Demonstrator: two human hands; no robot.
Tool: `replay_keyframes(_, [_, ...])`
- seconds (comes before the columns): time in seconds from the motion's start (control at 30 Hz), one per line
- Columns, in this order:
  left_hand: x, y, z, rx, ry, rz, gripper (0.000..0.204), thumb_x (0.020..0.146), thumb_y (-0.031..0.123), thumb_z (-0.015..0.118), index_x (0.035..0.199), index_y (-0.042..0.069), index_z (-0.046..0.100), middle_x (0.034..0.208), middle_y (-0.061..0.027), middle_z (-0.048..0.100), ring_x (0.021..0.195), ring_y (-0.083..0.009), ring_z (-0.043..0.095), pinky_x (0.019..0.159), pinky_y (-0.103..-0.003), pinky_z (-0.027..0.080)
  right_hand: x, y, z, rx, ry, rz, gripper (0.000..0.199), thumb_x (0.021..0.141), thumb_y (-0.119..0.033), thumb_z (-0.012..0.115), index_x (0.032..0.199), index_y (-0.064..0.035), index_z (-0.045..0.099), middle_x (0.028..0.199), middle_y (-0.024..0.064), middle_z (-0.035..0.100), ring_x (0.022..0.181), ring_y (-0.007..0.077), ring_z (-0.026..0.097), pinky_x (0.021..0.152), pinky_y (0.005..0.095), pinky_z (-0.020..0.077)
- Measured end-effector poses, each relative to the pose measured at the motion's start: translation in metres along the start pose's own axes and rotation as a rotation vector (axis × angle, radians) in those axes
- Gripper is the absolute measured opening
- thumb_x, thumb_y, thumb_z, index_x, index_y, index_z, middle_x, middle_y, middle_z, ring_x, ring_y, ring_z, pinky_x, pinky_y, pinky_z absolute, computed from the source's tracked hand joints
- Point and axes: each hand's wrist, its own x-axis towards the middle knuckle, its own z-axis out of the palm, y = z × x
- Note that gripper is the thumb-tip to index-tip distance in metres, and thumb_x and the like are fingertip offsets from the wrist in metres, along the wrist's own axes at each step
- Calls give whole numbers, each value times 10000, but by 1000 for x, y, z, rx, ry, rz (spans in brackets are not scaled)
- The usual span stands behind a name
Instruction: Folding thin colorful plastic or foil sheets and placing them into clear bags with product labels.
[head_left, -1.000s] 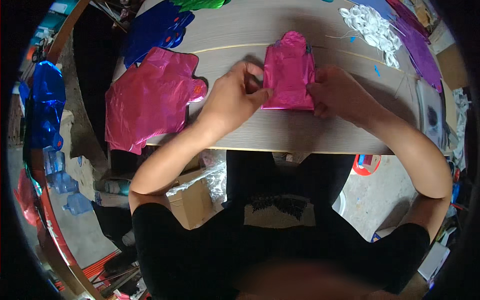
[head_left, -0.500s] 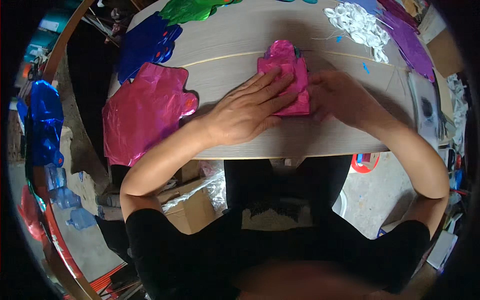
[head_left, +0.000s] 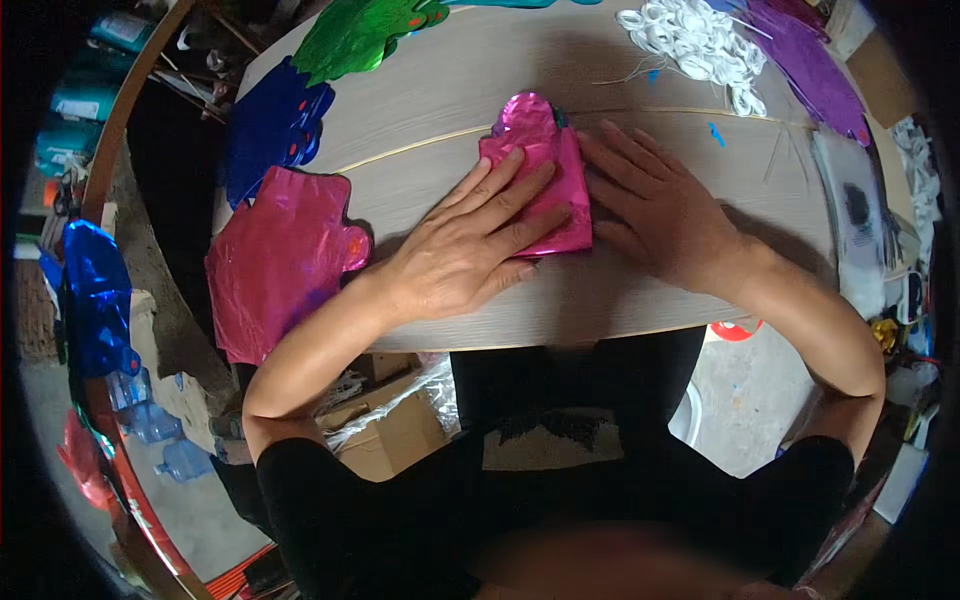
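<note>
Pink foil balloon half hidden, left hand flat on it, right hand flat beside.

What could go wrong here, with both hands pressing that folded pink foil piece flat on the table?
1. The left hand lies flat across the folded pink foil piece; the slick foil may slide or spring open once pressure eases.
2. The right hand presses only at its edge, so the fold may crease unevenly.
3. The pink foil stack overhangs the table edge and might slip off.
</note>
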Motion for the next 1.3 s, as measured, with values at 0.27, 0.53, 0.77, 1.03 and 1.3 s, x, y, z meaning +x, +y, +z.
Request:
replay_keyframes(0.27, [3,2,-2,13,-26,-11,558,931,396,554,1397,92,512,1557,-196,286,1481,-389,150,1205,-504,137,10,18,-6,125,-64,-15,422,916,-277,609,1324,-171,580,1538,169,320,1455,357,238,1194,489,206])
replay_keyframes(0.53, [3,2,-1,-8,-4,-24,567,894,349,620,1395,107,512,1554,-191,290,1480,-383,156,1211,-497,134,17,29,6,290,8,64,300,876,-245,650,1159,-152,691,1425,168,461,1291,357,446,1091,484,332])
replay_keyframes(0.77, [4,3,-2,11,-20,-17,584,885,362,621,1402,118,506,1555,-187,291,1481,-382,153,1214,-495,121,28,24,7,413,104,221,281,799,-201,723,1071,-133,705,1304,107,579,1274,333,473,1071,429,359])
replay_keyframes(1.03, [2,4,-1,21,-4,-35,596,898,376,605,1435,151,476,1554,-183,295,1484,-374,141,1219,-485,94,30,26,13,247,189,245,153,761,-195,767,879,-111,718,1386,88,546,1333,311,434,1112,436,322])
replay_keyframes(1.3, [1,1,2,53,-3,9,529,964,413,505,1427,156,490,1555,-204,286,1485,-379,140,1211,-492,74,33,27,13,260,-39,137,219,845,-132,676,1060,-106,712,1437,137,491,1379,335,383,1155,458,280])
